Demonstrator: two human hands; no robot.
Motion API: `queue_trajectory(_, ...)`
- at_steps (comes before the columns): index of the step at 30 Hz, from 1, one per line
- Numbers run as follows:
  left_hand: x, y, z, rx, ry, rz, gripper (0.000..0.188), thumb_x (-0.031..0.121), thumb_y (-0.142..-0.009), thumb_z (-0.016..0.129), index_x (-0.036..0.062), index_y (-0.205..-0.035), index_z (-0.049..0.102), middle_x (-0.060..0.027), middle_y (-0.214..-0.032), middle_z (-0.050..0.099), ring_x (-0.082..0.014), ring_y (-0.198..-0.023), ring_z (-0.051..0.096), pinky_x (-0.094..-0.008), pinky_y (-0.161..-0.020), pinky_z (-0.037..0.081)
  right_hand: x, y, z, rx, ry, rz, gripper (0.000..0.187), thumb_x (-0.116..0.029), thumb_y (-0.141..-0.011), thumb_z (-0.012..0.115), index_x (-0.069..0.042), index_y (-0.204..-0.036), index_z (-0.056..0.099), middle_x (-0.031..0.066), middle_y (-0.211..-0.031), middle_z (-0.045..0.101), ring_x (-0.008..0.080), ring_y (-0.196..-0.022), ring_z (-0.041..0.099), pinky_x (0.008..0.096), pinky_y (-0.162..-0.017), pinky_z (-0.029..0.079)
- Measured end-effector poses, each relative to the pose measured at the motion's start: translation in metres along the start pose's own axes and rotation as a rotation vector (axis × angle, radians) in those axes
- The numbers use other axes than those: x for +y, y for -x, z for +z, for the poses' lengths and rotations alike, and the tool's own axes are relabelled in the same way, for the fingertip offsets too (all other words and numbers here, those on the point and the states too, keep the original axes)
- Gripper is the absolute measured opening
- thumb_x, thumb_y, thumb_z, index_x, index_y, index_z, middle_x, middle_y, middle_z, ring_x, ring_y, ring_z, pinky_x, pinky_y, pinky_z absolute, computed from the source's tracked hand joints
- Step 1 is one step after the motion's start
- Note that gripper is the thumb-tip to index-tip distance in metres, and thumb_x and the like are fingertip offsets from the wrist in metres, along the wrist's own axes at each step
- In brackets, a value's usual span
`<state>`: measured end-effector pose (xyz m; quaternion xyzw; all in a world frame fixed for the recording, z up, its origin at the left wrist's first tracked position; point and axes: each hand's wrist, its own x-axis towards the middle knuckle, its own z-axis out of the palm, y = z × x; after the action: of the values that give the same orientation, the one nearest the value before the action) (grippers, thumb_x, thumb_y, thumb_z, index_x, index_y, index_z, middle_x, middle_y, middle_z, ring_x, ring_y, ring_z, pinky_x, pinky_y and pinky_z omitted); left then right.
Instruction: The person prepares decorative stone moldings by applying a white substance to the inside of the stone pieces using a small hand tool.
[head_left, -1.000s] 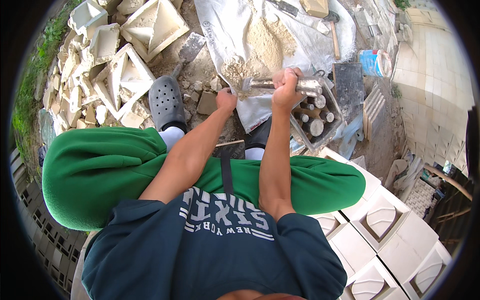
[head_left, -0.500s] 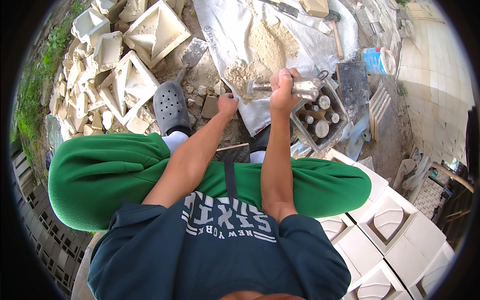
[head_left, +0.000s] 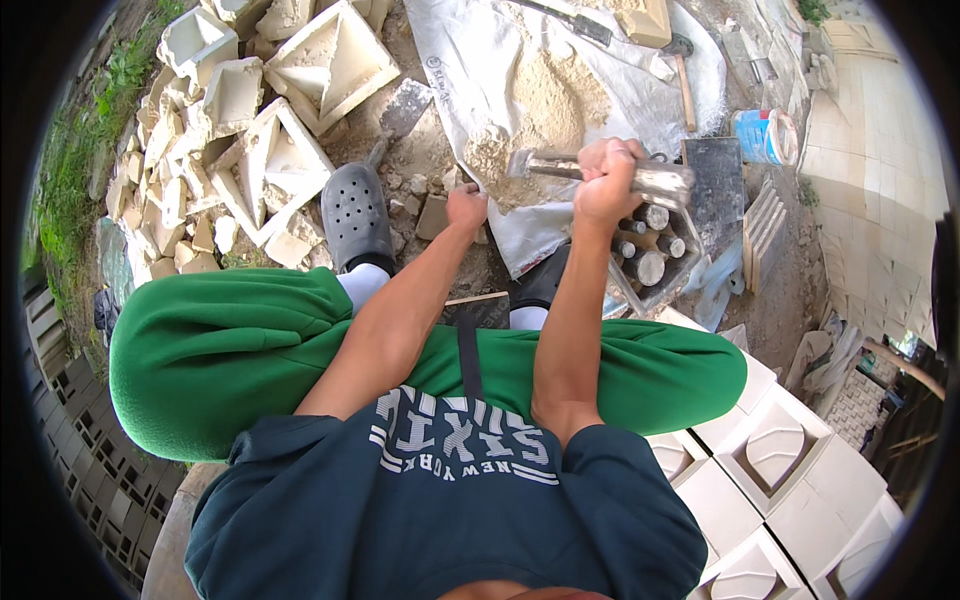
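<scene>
My right hand [head_left: 607,185] is closed round a long flat-bladed tool [head_left: 550,163], held level. Its narrow blade points left over the sand, and its thick pale end sticks out to the right; motion blurs it. Below that end stands a grey box [head_left: 690,275] holding several dusty round rods [head_left: 648,268]. My left hand [head_left: 467,206] is low between my feet at the edge of a white sheet [head_left: 450,75], fingers curled; what they hold, if anything, is hidden. A brown block [head_left: 432,217] lies just left of it. Beige sand [head_left: 550,100] is heaped on the sheet.
Broken cream casts [head_left: 340,65] and rubble pile up at the left. A hammer [head_left: 685,85] lies at the sheet's far right, near a blue-and-white bucket [head_left: 765,137] and a dark board [head_left: 712,180]. Cream moulded blocks [head_left: 775,440] stand by my right knee.
My right hand and the tool have shifted right relative to the sheet and now reach over the box of rods. My left hand stays by the brown block. The whole view has shifted slightly.
</scene>
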<state>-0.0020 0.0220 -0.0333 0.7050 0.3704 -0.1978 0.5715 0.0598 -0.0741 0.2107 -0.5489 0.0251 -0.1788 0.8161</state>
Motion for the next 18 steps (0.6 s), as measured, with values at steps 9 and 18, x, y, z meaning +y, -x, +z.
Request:
queue_trajectory(9, 0.024, 0.006, -0.003, 0.123, -0.004, 0.067, 0.026, 0.009, -0.075, 0.057, 0.0043, -0.099, 0.066, -0.0126, -0.088, 0.067, -0.0220, -0.083, 0.065, -0.0314, -0.075, 0.048, 0.037, 0.024, 0.002, -0.031, 0.120, 0.151, 0.022, -0.007, -0.079, 0.045, -0.009, -0.061, 0.034, -0.0023, -0.048, 0.030, 0.0074, -0.042, 0.027, 0.0246, -0.041, 0.023)
queue_trajectory(18, 0.014, -0.001, -0.003, 0.006, 0.064, 0.029, 0.025, 0.011, -0.078, 0.056, 0.0012, -0.100, 0.065, -0.0158, -0.090, 0.066, -0.0245, -0.083, 0.064, -0.0331, -0.074, 0.048, -0.016, 0.020, -0.002, -0.031, 0.041, 0.055, 0.025, -0.004, -0.077, 0.044, -0.011, -0.058, 0.030, -0.0021, -0.048, 0.029, 0.0064, -0.042, 0.025, 0.0238, -0.040, 0.022)
